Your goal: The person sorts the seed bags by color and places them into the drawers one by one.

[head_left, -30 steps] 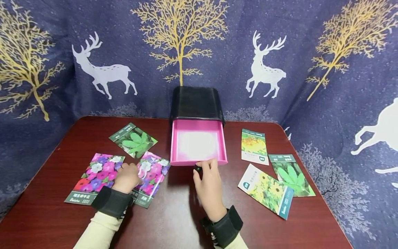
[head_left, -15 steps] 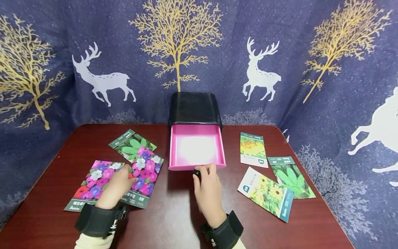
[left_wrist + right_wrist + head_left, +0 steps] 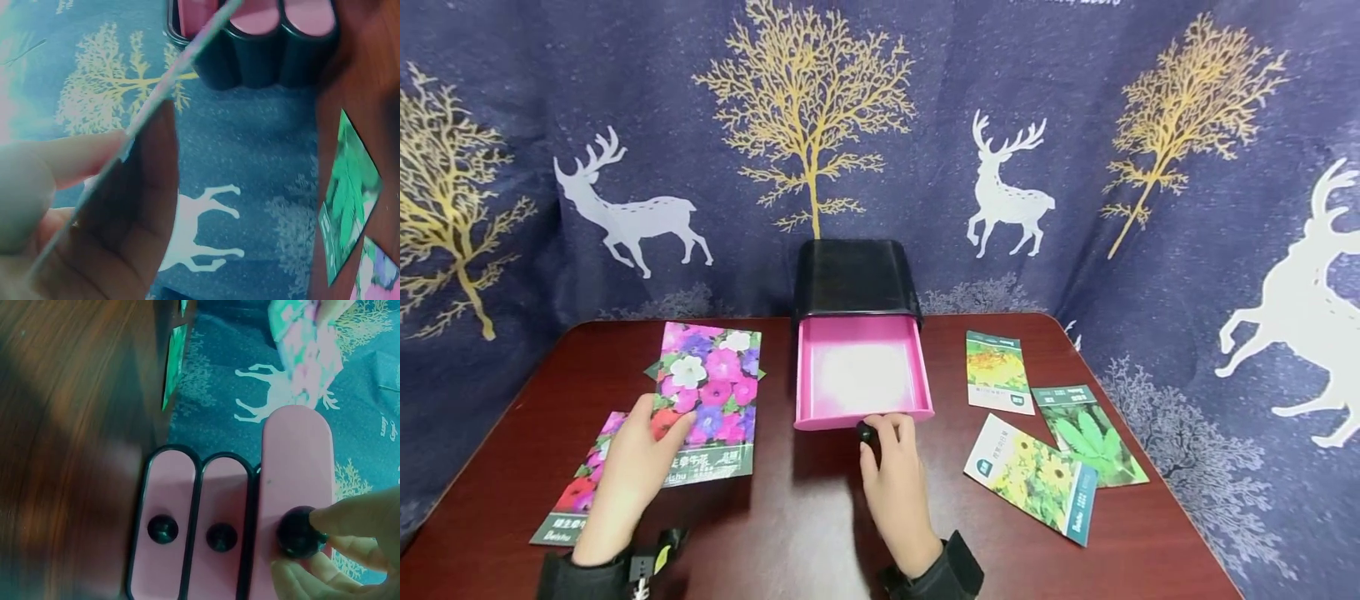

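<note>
My left hand (image 3: 634,471) pinches a seed packet (image 3: 722,383) with pink, purple and white flowers at its left edge and holds it upright above the table. In the left wrist view the packet (image 3: 164,84) shows edge-on between thumb and fingers. At the middle of the table, my right hand (image 3: 898,492) grips the round black knob (image 3: 297,531) of a pink drawer (image 3: 803,375). This top drawer is pulled out of a black cabinet (image 3: 857,275), and its inside looks bare. Two lower drawers with black knobs (image 3: 163,529) are closed in the right wrist view.
Another flower packet (image 3: 572,504) lies under my left forearm. A green-leaf packet (image 3: 350,194) is mostly hidden behind the held one in the head view. On the right lie a yellow-flower packet (image 3: 997,367), a sunflower-like packet (image 3: 1037,471) and a leaf packet (image 3: 1090,433).
My left hand has lifted the flower packet off the table, moving it leftward and turning it upright. My right hand stays on the knob, and the drawer remains out. The head view has tilted up slightly.
</note>
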The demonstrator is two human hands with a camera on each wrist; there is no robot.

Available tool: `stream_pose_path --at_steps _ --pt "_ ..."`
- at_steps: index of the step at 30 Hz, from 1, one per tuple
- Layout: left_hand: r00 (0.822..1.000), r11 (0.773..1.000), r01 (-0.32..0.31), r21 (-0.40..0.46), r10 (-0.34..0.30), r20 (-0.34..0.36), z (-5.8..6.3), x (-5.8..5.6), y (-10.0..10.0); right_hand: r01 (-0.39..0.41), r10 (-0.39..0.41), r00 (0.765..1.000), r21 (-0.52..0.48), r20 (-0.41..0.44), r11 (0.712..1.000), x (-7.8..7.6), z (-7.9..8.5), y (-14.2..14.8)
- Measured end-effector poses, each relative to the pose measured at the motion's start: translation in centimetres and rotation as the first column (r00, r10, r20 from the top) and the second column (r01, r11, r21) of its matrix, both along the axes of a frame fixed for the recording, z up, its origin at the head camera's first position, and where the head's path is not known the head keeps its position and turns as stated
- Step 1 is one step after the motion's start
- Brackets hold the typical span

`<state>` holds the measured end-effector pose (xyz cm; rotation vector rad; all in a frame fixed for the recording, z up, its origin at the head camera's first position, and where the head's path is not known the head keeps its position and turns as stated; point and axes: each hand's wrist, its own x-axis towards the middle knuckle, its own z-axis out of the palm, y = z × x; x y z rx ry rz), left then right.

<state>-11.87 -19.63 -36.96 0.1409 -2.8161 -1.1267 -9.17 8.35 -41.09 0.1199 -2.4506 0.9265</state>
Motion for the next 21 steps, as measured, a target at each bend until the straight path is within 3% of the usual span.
stream_pose_path --at_steps 4,9,13,17,21 --pt "0.999 0.999 -0.034 0.035 0.035 -0.009 0.6 0.7 0.1 0.022 -0.022 0.999 0.012 -0.039 1.000 0.2 0.1 0.2" --pt "0.998 0.996 0.066 0.062 -0.067 0.015 2.0 1.1 0.7 0.019 -0.026 0.991 -0.051 -0.132 0.998 0.6 1.6 0.8" --pt "0.982 0.984 0.164 0.075 -0.169 0.080 2.8 1.2 1.5 -0.080 0.050 0.979 -0.146 -0.200 0.986 0.3 3.1 1.1" --pt "0.961 0.972 0.221 0.080 -0.231 0.153 3.1 1.2 2.4 -0.192 0.148 0.972 -0.249 -0.185 0.949 -0.6 4.4 1.2" --pt "0.948 0.958 0.279 0.068 -0.286 0.137 3.0 1.2 3.9 -0.265 0.256 0.964 -0.399 -0.077 0.878 -1.7 5.9 1.4"
